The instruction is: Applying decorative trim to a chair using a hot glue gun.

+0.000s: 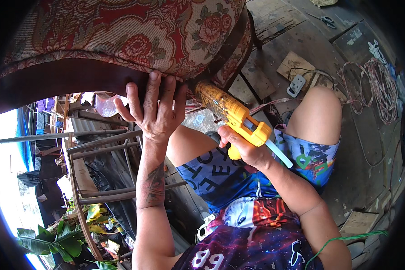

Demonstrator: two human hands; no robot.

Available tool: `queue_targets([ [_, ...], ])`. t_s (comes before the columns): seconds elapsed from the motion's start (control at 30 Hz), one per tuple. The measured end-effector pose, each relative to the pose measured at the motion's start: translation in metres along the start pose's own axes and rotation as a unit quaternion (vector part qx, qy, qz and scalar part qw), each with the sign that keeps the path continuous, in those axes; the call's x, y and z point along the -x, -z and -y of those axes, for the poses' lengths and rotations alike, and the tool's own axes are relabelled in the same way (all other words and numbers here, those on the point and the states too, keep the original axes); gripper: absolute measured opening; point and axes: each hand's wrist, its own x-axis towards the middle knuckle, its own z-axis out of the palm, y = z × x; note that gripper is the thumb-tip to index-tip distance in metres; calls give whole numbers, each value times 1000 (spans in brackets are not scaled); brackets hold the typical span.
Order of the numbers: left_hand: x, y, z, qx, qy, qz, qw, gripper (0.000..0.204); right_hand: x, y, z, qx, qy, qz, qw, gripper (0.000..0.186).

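Note:
A yellow hot glue gun [238,116] is held in my right hand [249,150], whose fingers are wrapped round its handle. A pale glue stick [279,154] pokes out of its back end. The gun's dark, dirty front end reaches the edge of an upholstered chair [139,33], covered in red and cream floral fabric; the nozzle tip is hard to make out. My left hand [155,108] lies flat with fingers stretched over the chair's dark wooden rail [76,78]. Its fingertips touch the lower fabric edge, just left of the gun.
On the wooden floor at right are a white power strip [296,85] on a board, a coiled rope [380,90] and scissors [327,21] farther off. A bare wooden frame [99,196] stands at left, near a leafy plant [60,240]. A green cord [351,237] crosses beside my right arm.

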Motion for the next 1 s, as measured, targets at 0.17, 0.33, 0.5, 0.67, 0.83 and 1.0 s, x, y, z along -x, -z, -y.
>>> queue_targets([
  [0.17, 1, 1, 0, -2, 1, 2, 1000, 37, -1, -1, 11, -8, -31, 2, 999, 18],
  [0.33, 0, 1, 0, -2, 1, 2, 1000, 37, 1, 1, -1, 30, 19, -1, 999, 18],
  [0.5, 1, 1, 0, -4, 3, 1, 1000, 37, 0, 0, 7, -19, -35, -14, 999, 18],
  [0.67, 0, 2, 0, -3, 2, 0, 1000, 37, 0, 1, 7, -43, -68, -17, 997, 17],
  [0.83, 2, 1, 1, -3, 4, 1, 1000, 38, -1, 0, 16, -32, -69, -19, 997, 18],
  [1.0, 1, 2, 1, -3, 3, -1, 1000, 37, -2, 0, 17, -51, -92, -29, 994, 19],
])
